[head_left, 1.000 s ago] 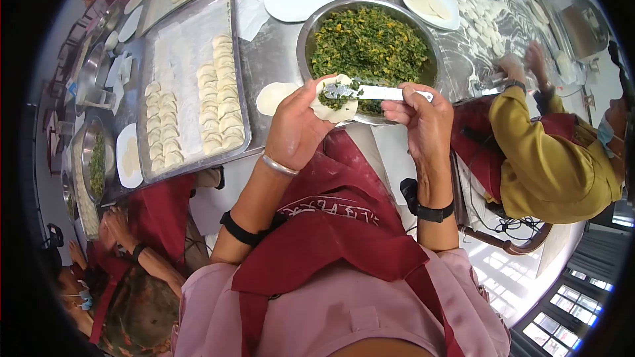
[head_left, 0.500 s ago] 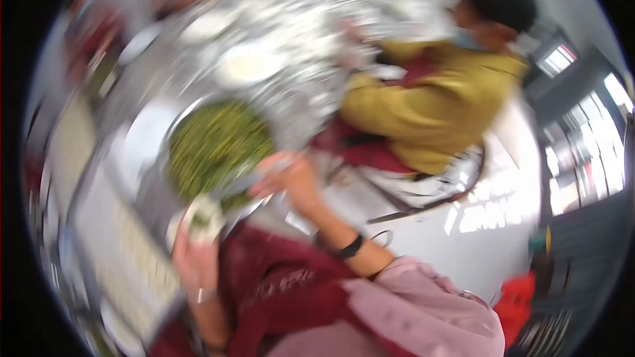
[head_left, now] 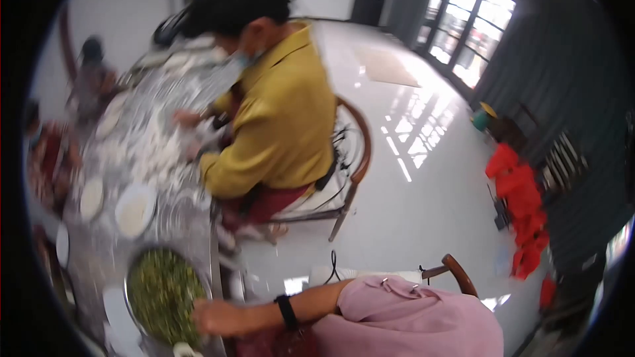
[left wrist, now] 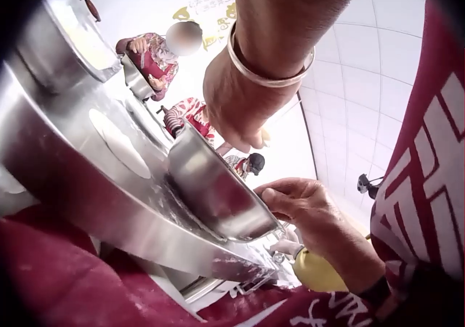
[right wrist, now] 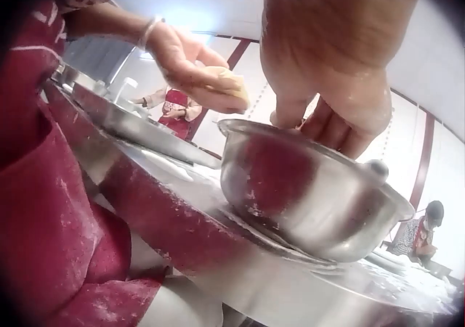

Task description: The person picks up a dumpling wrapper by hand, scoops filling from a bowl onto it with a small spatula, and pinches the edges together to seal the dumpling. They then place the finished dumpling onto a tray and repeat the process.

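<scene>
1. Holds a pale, soft, folded dough wrapper in the cupped left hand, between thumb and fingers, near the rim of a round, shiny steel bowl.
2. Reaches over that bowl's rim with the right hand, with fingers bent down toward the inside; cannot tell whether grasping anything, with the fingertips hidden behind the steel.
3. Heaped inside the bowl: finely chopped green-and-yellow filling, a little blurred in the head view.
4. Worn on the left wrist, a smooth silver bangle; on the right, a black strap, below a pale pink sleeve.
5. Set on the floury steel table, beyond the bowl, a white oval plate bearing pale dough; just beside the bowl, another white plate, partly hidden.
6. Seated farther along the same edge, a person in a mustard-yellow jacket, with both hands low over the whitened tabletop.
</scene>
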Available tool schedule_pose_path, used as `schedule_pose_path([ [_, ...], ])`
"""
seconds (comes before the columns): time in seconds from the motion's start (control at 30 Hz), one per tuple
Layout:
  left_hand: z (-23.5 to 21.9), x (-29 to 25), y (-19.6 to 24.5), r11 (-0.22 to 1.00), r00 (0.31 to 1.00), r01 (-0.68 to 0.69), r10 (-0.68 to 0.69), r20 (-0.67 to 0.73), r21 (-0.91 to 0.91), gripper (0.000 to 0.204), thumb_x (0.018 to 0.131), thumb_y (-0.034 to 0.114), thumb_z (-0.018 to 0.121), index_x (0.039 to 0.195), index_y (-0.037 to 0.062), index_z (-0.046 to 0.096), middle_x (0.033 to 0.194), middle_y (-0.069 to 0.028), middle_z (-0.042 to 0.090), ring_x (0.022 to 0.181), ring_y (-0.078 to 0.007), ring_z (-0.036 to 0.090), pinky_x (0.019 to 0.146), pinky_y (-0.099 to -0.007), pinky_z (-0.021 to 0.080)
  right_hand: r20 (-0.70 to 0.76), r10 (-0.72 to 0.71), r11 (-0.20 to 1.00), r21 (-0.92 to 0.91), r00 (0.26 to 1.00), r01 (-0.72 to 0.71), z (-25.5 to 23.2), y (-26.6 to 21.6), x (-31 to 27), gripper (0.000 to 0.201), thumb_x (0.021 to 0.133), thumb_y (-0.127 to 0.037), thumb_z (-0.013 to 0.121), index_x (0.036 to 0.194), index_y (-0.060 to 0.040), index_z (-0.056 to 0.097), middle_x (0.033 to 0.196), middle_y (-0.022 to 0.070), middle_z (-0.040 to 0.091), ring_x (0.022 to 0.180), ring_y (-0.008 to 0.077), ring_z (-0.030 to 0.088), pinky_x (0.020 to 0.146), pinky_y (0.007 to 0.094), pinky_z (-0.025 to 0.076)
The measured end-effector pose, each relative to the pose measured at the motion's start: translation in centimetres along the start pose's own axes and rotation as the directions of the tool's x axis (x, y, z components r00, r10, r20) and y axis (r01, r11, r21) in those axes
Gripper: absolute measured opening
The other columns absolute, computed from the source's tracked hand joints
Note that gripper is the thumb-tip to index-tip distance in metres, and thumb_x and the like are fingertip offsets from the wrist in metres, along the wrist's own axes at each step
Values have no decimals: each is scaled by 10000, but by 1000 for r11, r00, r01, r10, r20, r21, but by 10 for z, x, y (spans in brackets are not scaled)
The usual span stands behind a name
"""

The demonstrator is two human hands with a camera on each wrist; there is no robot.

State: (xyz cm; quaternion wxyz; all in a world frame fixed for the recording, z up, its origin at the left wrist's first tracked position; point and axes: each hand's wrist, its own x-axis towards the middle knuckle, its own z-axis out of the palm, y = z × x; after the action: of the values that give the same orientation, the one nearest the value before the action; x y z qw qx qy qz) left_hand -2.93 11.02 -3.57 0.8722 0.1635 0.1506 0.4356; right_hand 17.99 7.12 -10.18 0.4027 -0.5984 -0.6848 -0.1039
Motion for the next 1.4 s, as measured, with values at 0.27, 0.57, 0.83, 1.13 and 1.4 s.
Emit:
schedule_pose_path([
  [0.27,33,-15,-26,990,987,-40,60,148,-136,412,1057,262,390,1335,-31,469,1348,-178,543,1285,-293,496,1134,-454,355,353,-97,918,392,931,-53,-83,-14,34,377,625,-124,764,973,-37,648,1026,147,641,993,374,587,910,502,440],
  [0.57,71,-28,-37,992,988,23,-3,-156,125,390,1062,267,384,1301,-15,508,1267,-126,598,1150,-217,595,1000,-392,491,79,-119,893,445,990,72,-107,-35,31,329,706,-2,756,1030,-52,730,1223,158,653,1211,378,578,997,440,466],
  [0.83,73,-29,-43,992,992,54,-40,-118,118,384,1062,261,383,1313,-6,497,1257,-108,598,1133,-207,602,1000,-383,490,35,-225,857,483,974,180,-107,-30,33,286,688,4,748,968,-52,736,1189,155,667,1185,379,594,968,452,488],
  [1.13,90,-29,-51,928,1000,21,-13,-25,373,482,949,45,590,1393,-38,421,1223,-72,582,1100,-133,589,948,-281,503,31,-46,840,542,998,22,-105,-36,39,166,741,-24,744,902,-28,705,1122,156,693,1147,351,620,926,407,514],
  [1.4,88,-27,-58,867,997,-61,78,-13,495,548,898,-27,630,1399,-64,409,1248,-85,571,1113,-139,583,952,-277,500,152,128,723,663,980,-197,-107,-39,34,106,787,-7,697,893,-4,706,1151,156,696,1174,332,613,979,398,476],
])
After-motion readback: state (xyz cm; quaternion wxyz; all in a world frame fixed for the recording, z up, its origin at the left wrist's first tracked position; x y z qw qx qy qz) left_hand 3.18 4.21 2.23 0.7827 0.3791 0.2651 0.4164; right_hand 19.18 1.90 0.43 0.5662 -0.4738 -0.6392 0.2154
